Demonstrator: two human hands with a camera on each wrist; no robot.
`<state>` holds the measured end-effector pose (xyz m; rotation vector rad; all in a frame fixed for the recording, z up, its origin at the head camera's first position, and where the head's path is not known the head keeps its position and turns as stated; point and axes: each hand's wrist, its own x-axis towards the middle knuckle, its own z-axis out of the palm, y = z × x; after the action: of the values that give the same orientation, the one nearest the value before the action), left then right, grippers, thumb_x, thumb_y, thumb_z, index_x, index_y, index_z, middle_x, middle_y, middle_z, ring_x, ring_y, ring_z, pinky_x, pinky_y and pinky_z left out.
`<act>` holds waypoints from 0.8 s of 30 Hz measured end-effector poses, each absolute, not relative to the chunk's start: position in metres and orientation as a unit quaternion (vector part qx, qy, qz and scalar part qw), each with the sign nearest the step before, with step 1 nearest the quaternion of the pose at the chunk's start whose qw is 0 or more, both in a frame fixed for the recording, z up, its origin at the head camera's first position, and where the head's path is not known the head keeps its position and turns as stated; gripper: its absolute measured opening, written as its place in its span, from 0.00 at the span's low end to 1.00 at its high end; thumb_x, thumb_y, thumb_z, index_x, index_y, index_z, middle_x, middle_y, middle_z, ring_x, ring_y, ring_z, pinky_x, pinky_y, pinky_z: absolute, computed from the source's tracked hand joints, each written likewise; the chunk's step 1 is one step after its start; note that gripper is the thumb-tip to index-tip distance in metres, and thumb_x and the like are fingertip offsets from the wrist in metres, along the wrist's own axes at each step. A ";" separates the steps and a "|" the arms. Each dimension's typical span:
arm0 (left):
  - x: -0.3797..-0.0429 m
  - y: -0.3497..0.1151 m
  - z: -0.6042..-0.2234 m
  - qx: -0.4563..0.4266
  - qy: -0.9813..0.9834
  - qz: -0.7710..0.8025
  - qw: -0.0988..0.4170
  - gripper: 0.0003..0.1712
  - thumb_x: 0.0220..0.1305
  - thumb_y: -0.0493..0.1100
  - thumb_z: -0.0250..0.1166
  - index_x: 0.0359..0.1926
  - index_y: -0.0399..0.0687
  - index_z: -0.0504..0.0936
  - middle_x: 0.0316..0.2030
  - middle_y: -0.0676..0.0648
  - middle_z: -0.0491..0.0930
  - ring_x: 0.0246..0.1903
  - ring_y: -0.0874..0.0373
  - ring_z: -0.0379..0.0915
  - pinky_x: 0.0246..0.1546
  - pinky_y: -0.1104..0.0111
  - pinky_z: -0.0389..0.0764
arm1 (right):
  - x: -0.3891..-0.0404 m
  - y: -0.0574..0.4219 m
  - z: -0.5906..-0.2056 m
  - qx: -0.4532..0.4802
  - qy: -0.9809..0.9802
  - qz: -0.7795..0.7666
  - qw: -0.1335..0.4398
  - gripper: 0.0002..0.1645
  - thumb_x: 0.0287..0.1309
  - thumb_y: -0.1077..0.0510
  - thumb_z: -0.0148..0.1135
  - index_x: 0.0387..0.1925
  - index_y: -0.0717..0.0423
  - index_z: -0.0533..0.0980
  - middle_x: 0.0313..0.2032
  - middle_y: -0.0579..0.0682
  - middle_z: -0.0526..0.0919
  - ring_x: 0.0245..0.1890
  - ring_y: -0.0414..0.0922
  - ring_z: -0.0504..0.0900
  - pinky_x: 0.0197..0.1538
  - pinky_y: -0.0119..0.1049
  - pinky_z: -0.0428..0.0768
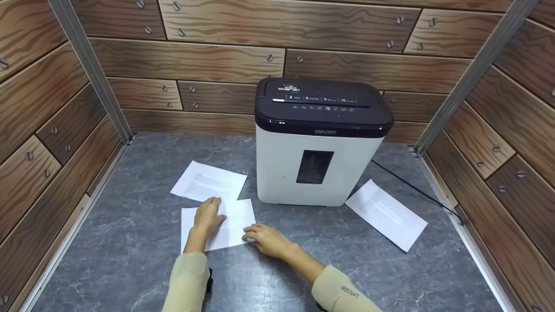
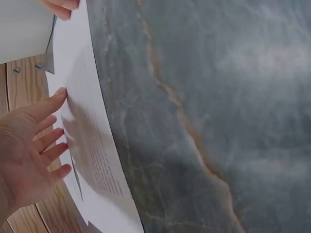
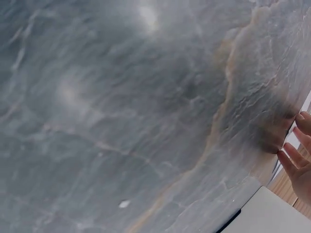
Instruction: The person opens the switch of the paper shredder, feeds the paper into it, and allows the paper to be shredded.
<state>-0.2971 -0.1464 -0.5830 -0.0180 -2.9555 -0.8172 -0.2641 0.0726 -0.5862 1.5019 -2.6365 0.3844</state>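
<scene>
A printed sheet of paper (image 1: 234,221) lies on the grey marbled surface, nearest to both hands. My left hand (image 1: 208,214) is over its left part, fingers extended and spread in the left wrist view, where the printed lines show beside the fingertips. At the sheet's lower right corner is my right hand (image 1: 269,239), its loosely bent fingers (image 3: 291,165) touching the edge. Just behind, a second printed sheet (image 1: 212,180) lies at an angle, its near edge close to the left fingertips. A white paper shredder (image 1: 277,169) with a dark top stands behind and to the right.
Right of the shredder lies another folded or stacked white paper (image 1: 388,214). A black cable (image 1: 412,186) runs from behind the shredder to the right wall. Wood-patterned panels (image 1: 217,60) enclose the marbled surface (image 1: 130,225) at the back and sides.
</scene>
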 end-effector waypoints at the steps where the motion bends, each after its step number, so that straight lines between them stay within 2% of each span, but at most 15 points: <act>1: -0.296 -0.147 -0.584 -0.006 -0.963 -0.264 0.042 0.32 0.48 0.37 0.71 0.54 0.30 0.72 0.53 0.32 0.70 0.53 0.38 0.65 0.56 0.52 0.64 | -0.264 0.073 -0.587 0.493 -0.860 0.125 0.045 0.13 0.57 0.64 0.59 0.44 0.53 0.79 0.50 0.49 0.77 0.53 0.46 0.72 0.60 0.36 0.65; 7: -0.291 -0.144 -0.587 -0.008 -0.972 -0.222 0.074 0.29 0.46 0.41 0.73 0.48 0.30 0.76 0.45 0.33 0.72 0.46 0.38 0.68 0.47 0.51 0.70 | -0.264 0.077 -0.588 0.497 -0.855 0.137 0.061 0.12 0.55 0.65 0.60 0.41 0.52 0.80 0.48 0.49 0.78 0.51 0.45 0.74 0.58 0.34 0.67; 13: -0.288 -0.142 -0.584 0.044 -0.972 -0.213 0.091 0.32 0.46 0.45 0.73 0.47 0.26 0.72 0.41 0.31 0.68 0.44 0.38 0.65 0.43 0.50 0.71 | -0.265 0.080 -0.587 0.487 -0.861 0.138 0.055 0.12 0.53 0.66 0.61 0.40 0.52 0.80 0.48 0.49 0.78 0.51 0.45 0.74 0.56 0.32 0.69; 18: -0.285 -0.139 -0.581 0.093 -0.976 -0.189 0.064 0.36 0.47 0.48 0.73 0.45 0.22 0.70 0.40 0.28 0.67 0.45 0.35 0.65 0.40 0.49 0.73 | -0.265 0.082 -0.585 0.472 -0.870 0.136 0.040 0.13 0.51 0.67 0.63 0.39 0.51 0.81 0.46 0.47 0.79 0.49 0.43 0.74 0.54 0.30 0.70; 24: -0.283 -0.133 -0.572 0.093 -0.981 -0.168 0.011 0.43 0.46 0.52 0.73 0.51 0.22 0.68 0.47 0.25 0.65 0.52 0.32 0.60 0.46 0.47 0.71 | -0.269 0.088 -0.583 0.477 -0.866 0.144 0.053 0.09 0.48 0.66 0.64 0.32 0.51 0.81 0.39 0.45 0.80 0.39 0.44 0.76 0.43 0.31 0.75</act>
<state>-0.2828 -0.1326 -0.5716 0.2907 -3.0612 -0.5229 -0.2692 0.0885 -0.5827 1.4490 -2.6321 0.4386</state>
